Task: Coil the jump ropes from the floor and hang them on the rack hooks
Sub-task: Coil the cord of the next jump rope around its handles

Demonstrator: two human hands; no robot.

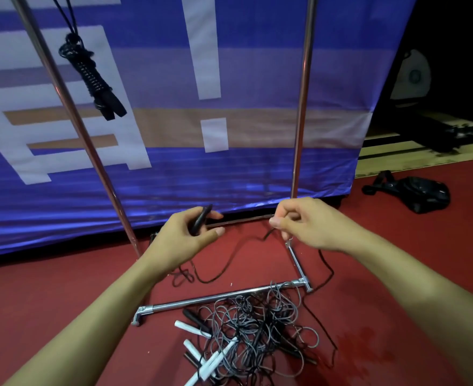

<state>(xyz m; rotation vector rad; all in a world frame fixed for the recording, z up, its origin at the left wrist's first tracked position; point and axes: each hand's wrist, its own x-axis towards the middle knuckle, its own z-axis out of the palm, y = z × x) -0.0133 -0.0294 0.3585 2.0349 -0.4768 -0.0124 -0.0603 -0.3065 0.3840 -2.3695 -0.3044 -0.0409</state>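
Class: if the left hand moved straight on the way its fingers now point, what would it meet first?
Probably the right hand: the left hand, holding a black handle, points rightwards across the gap. Depth is uncertain.

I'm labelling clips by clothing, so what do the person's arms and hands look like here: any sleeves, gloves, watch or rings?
Both forearms are bare as far as the frame shows, with no sleeves in view. The left hand and right hand wear no gloves. No watch, bracelet or ring shows on either wrist or on the fingers that can be seen.
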